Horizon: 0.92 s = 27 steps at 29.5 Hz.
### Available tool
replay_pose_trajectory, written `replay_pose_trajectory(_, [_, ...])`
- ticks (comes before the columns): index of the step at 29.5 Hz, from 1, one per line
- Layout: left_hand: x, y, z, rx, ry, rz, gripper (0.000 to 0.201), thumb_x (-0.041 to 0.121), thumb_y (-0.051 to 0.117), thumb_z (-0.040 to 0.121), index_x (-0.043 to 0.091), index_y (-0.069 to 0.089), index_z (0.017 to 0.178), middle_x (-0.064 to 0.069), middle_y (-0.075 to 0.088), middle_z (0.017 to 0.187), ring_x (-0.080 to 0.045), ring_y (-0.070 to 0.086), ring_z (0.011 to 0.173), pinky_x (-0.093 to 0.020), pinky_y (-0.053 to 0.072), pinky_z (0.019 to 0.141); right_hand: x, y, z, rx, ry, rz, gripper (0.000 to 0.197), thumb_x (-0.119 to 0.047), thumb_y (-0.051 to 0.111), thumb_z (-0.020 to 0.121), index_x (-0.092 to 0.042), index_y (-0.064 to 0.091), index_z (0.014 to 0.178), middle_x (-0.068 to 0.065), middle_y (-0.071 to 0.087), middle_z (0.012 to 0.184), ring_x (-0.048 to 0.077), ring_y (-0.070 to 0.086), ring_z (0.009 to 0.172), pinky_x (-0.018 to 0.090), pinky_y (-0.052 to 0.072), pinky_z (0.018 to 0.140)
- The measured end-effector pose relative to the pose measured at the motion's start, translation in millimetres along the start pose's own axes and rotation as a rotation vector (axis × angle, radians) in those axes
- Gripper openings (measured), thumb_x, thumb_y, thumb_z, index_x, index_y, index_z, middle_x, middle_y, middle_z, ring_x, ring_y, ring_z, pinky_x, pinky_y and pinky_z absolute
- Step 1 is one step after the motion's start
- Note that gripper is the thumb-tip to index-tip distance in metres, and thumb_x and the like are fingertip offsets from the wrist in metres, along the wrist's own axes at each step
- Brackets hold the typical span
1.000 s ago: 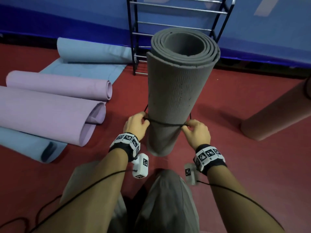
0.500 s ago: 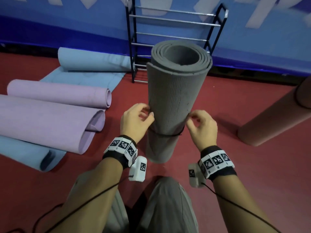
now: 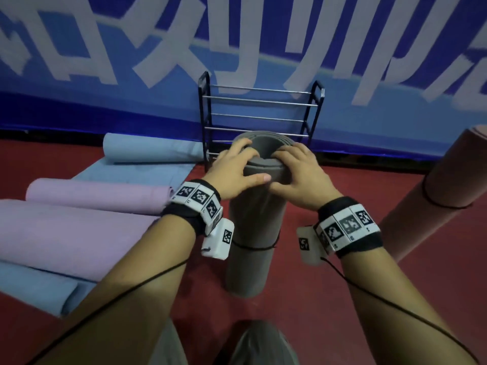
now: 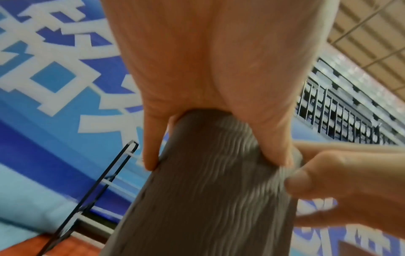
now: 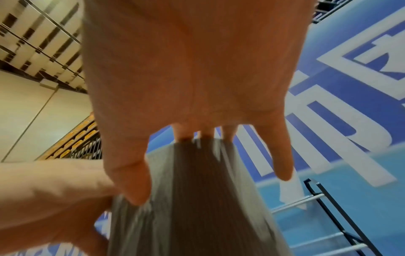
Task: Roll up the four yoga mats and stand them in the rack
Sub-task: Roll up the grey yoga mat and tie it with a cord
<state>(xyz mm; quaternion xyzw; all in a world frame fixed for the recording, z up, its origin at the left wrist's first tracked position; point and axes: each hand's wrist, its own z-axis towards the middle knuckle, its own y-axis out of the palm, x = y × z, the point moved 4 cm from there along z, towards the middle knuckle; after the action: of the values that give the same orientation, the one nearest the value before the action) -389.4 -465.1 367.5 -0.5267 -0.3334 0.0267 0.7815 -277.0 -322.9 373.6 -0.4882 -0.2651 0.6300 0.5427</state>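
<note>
A grey rolled mat (image 3: 253, 233) stands upright on the red floor, with a thin black band (image 3: 253, 248) round its lower part. My left hand (image 3: 235, 164) and right hand (image 3: 296, 168) both grip its top end, fingers curled over the rim and thumbs pressing the near side. The wrist views show the same grip: left hand (image 4: 197, 78) on the mat (image 4: 208, 199), right hand (image 5: 192, 78) on the mat (image 5: 197, 199). The black rack (image 3: 261, 101) with silver bars stands just behind the mat, against the blue banner wall.
On the floor at the left lie a part-rolled light blue mat (image 3: 147, 151), two purple rolls (image 3: 97, 196) (image 3: 66, 238) and another blue roll (image 3: 34, 288). A brownish rolled mat (image 3: 434, 196) with a black band leans in at the right.
Both hands have left the black band low on the grey mat and moved up to grip its top end. The band stays round the mat. The view has tilted up.
</note>
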Motion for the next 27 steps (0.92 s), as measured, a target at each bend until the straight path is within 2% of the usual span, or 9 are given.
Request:
replay_pose_trajectory(1, [4,3,0,0.011,0.001,0.001,0.078,0.080,0.052,0.069,0.025,0.055,0.124,0.004,0.032,0.150,-0.031,0.042,0.131,-0.046,0.034,0.111,1,3,-2,-0.017,0.019,-0.017,0.082,-0.064,0.048,0.065,-0.016,0.056,0.131,0.001,0.049,0.140,0.027,0.027,0.144,0.046,0.029,0.117])
replay_pose_trajectory(3, [9,5,0,0.036,0.018,0.002,0.073,0.075,0.058,0.072,0.020,0.054,0.120,0.002,0.033,0.147,-0.032,0.044,0.127,-0.045,0.034,0.109,2,6,-7,0.034,0.043,0.004,0.081,-0.064,0.049,0.064,-0.012,0.055,0.125,0.003,0.049,0.135,0.028,0.026,0.144,0.045,0.029,0.117])
replay_pose_trajectory(7, [4,4,-4,0.060,0.036,-0.060,0.082,0.081,0.051,0.065,0.018,0.054,0.118,0.002,0.034,0.145,-0.030,0.045,0.127,-0.047,0.037,0.108,-7,8,-8,0.087,0.008,0.038,0.076,-0.063,0.051,0.064,-0.009,0.056,0.118,0.005,0.050,0.127,0.029,0.030,0.140,0.043,0.028,0.117])
replay_pose_trajectory(11, [-4,3,1,0.054,0.103,-0.154,0.060,0.058,0.070,0.077,0.016,0.056,0.118,0.002,0.031,0.149,-0.025,0.039,0.134,-0.046,0.035,0.110,-3,12,-6,0.064,0.011,0.042,0.071,-0.062,0.058,0.071,-0.011,0.055,0.120,0.004,0.048,0.133,0.030,0.023,0.146,0.041,0.025,0.118])
replay_pose_trajectory(14, [-6,4,5,0.070,0.094,-0.219,0.052,0.051,0.072,0.077,0.017,0.059,0.115,0.005,0.033,0.151,-0.021,0.038,0.137,-0.045,0.035,0.110,3,9,-6,0.043,0.029,0.040,0.062,-0.051,0.075,0.078,-0.010,0.057,0.121,0.006,0.049,0.136,0.032,0.020,0.148,0.040,0.020,0.118])
replay_pose_trajectory(16, [-4,5,4,0.104,0.058,-0.260,0.049,0.050,0.073,0.074,0.019,0.062,0.111,0.009,0.036,0.151,-0.018,0.040,0.136,-0.043,0.037,0.109,5,8,-7,0.041,0.068,0.052,0.058,-0.042,0.080,0.078,-0.007,0.058,0.119,0.007,0.050,0.137,0.033,0.019,0.148,0.036,0.018,0.118])
replay_pose_trajectory(19, [5,1,3,0.122,-0.002,-0.296,0.041,0.039,0.085,0.072,0.019,0.068,0.103,0.009,0.042,0.148,-0.016,0.044,0.134,-0.044,0.039,0.107,-1,0,-8,0.030,0.154,0.084,0.053,-0.036,0.085,0.075,-0.007,0.064,0.113,0.005,0.057,0.133,0.030,0.025,0.147,0.038,0.030,0.113])
replay_pose_trajectory(21, [18,-12,6,0.110,-0.049,-0.298,0.038,0.038,0.088,0.069,0.022,0.071,0.099,0.010,0.045,0.145,-0.016,0.045,0.132,-0.046,0.041,0.106,-6,-18,-7,0.032,0.181,0.109,0.049,-0.034,0.087,0.073,-0.007,0.067,0.108,0.004,0.062,0.127,0.031,0.032,0.144,0.035,0.034,0.107])
replay_pose_trajectory(27, [108,-61,32,-0.001,-0.063,-0.324,0.036,0.032,0.088,0.069,0.024,0.070,0.099,0.013,0.042,0.148,-0.018,0.041,0.135,-0.051,0.040,0.106,-4,-119,-8,0.029,0.276,0.126,0.048,-0.033,0.088,0.071,-0.005,0.070,0.106,0.007,0.064,0.124,0.033,0.037,0.141,0.031,0.028,0.110])
